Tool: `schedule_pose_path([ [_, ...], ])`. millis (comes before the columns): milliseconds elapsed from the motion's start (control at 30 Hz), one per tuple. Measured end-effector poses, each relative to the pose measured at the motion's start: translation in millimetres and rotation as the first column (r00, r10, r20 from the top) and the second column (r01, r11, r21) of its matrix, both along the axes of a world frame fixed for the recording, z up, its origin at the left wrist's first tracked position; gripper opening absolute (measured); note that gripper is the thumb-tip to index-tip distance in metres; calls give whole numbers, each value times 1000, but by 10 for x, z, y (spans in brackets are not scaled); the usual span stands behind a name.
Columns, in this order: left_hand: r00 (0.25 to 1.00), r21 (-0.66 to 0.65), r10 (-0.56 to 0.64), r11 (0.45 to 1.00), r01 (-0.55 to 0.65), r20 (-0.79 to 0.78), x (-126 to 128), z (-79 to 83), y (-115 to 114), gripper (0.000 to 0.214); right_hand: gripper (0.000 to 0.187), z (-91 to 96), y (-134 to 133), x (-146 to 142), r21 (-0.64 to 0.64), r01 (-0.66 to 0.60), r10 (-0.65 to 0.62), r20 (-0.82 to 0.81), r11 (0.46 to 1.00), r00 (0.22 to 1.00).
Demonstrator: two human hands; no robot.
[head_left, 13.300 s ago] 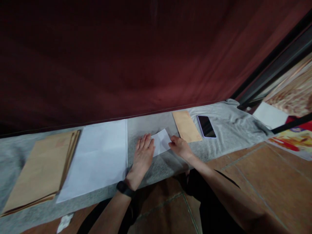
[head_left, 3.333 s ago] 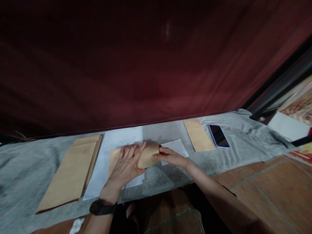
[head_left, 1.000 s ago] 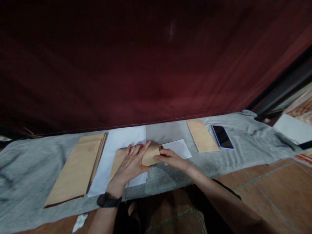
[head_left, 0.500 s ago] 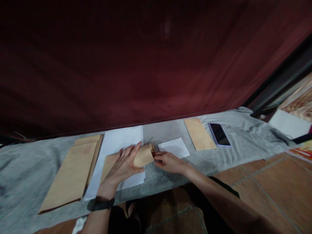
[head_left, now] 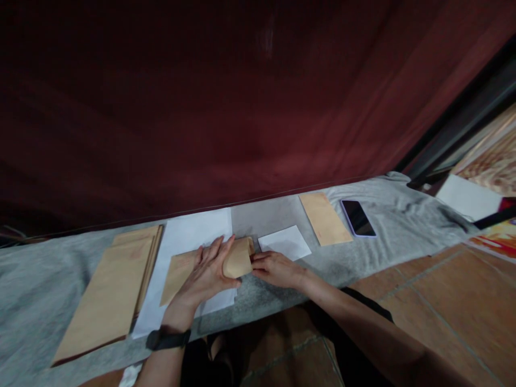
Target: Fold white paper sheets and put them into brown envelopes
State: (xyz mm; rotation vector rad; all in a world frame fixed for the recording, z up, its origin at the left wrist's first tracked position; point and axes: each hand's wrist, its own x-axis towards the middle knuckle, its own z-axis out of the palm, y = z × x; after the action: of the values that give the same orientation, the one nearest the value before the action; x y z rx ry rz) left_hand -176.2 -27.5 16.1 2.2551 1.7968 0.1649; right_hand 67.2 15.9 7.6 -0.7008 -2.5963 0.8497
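A brown paper envelope (head_left: pixel 237 259) lies across white paper sheets (head_left: pixel 201 226), its right end bowed up with the mouth gaping. Across its middle is my left hand (head_left: pixel 209 274), thumb on the near edge and fingers on the far edge, squeezing it. My right hand (head_left: pixel 276 269) is at the open mouth with its fingers together; the fingertips are partly hidden there, and I cannot see what they pinch. Just beyond this hand lies a folded white paper (head_left: pixel 285 243).
At left is a stack of larger brown envelopes (head_left: pixel 105 295). To the right, another brown envelope (head_left: pixel 326 220) and a phone in a purple case (head_left: pixel 358 219) rest on the grey cloth (head_left: pixel 403 226). A dark red surface (head_left: pixel 258 118) rises behind. Tiled floor (head_left: pixel 455 290) shows below.
The view has shifted slightly, so the things on the cloth sit a little further left. Both hands stay at the envelope; the right fingertips have barely moved at its mouth.
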Motion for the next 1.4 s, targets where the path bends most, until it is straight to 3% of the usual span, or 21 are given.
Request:
schedule_pose_path([
  [200,1000,60,3,998,-3,8,-18,-9,17,111,21,-22,50,60,-83,8,-17,-109,996,994],
  [300,1000,91,-6,996,4,18,-43,-43,16,112,30,-24,189,216,-143,252,-272,-143,957,952],
  [333,1000,93,-8,996,7,17,-48,-51,16,113,32,-24,240,287,-130,390,-403,-97,912,910],
  [400,1000,92,-7,996,5,17,-49,-56,17,114,36,-23,321,439,-12,636,-636,32,771,771],
  [467,1000,85,5,996,-7,15,-40,-49,19,114,46,-18,356,570,128,746,-755,171,654,633],
  [533,1000,69,24,997,-25,7,-27,-35,20,114,57,-14,348,649,216,763,-787,283,609,548],
  [667,999,31,47,998,-46,-10,-8,-11,23,114,52,-41,319,675,256,759,-789,357,598,501],
  [767,999,27,46,999,-46,-14,-12,-14,22,114,43,-92,356,685,204,791,-799,341,577,495],
  [867,999,46,40,998,-39,-29,-25,-25,20,115,35,-141,417,746,24,816,-788,278,577,549],
  [1000,999,52,25,998,-24,-36,-32,-16,21,112,8,-177,498,852,-186,781,-762,174,596,624],
  [1233,998,10,64,998,-63,-20,7,32,30,112,11,-205,665,867,-423,648,-749,-127,634,650],
  [1400,998,42,61,997,-60,-24,-4,2,26,111,23,-257,591,675,-600,427,-718,-404,676,568],
])
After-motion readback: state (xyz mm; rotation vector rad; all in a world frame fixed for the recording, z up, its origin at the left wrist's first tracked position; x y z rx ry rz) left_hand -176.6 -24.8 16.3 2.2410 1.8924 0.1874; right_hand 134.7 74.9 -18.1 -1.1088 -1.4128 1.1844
